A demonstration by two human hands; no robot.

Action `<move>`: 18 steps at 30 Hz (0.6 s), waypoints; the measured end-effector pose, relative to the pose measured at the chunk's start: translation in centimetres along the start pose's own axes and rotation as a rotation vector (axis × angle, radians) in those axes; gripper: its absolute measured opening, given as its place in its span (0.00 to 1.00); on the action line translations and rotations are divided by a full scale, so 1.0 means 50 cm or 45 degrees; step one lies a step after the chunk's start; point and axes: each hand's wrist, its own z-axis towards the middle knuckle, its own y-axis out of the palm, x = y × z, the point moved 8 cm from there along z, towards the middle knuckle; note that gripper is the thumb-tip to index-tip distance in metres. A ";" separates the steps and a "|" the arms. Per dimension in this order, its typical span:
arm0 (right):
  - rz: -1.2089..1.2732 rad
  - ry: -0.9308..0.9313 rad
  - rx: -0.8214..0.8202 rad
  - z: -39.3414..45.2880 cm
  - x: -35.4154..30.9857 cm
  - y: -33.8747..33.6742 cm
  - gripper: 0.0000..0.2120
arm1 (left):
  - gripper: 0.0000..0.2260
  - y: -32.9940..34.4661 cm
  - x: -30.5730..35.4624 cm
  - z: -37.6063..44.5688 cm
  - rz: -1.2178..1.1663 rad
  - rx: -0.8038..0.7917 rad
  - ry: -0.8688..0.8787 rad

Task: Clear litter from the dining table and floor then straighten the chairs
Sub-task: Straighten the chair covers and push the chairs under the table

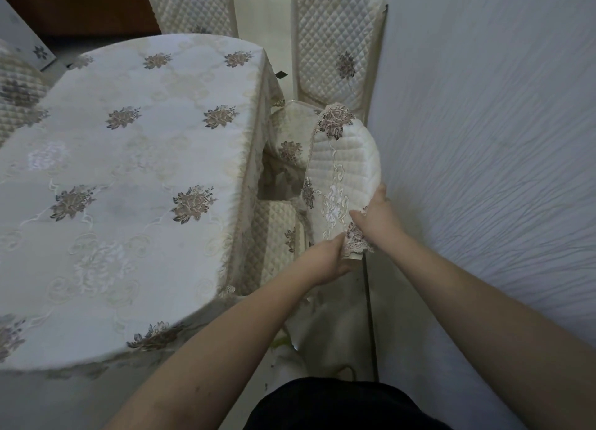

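Note:
A dining table (129,171) under a cream cloth with brown flowers fills the left. Just right of it stands a chair in a quilted cream cover (342,168), squeezed between table and wall. Its seat (287,146) reaches under the cloth's edge. My left hand (329,258) grips the lower lace edge of the chair's back cover. On the same cover's right side, slightly higher, my right hand (375,217) has its fingers closed on the fabric. No litter shows on the tabletop.
A second quilted chair (335,42) stands farther along the white textured wall (483,139). A third chair back (190,7) is at the table's far end, a fourth (16,97) at the left edge. Pale tiled floor (267,26) with small black diamonds runs between them.

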 end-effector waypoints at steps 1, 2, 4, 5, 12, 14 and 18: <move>-0.017 -0.016 0.010 -0.008 0.001 0.000 0.45 | 0.33 -0.008 -0.004 -0.011 0.052 0.005 0.016; -0.024 -0.028 0.014 -0.017 0.002 0.000 0.44 | 0.30 -0.020 -0.010 -0.023 0.112 0.029 0.027; -0.043 -0.052 0.018 -0.036 0.005 0.002 0.43 | 0.27 -0.051 -0.031 -0.050 0.238 0.128 0.005; -0.072 -0.064 0.028 -0.047 0.004 0.002 0.43 | 0.26 -0.066 -0.046 -0.067 0.281 0.192 -0.018; -0.424 -0.158 -0.047 -0.139 -0.039 -0.005 0.28 | 0.25 -0.148 -0.190 -0.190 0.371 0.418 -0.182; -0.432 -0.208 -0.060 -0.164 -0.056 -0.005 0.24 | 0.25 -0.166 -0.215 -0.224 0.405 0.465 -0.193; -0.420 -0.286 -0.057 -0.212 -0.089 0.001 0.22 | 0.25 -0.192 -0.235 -0.284 0.411 0.541 -0.164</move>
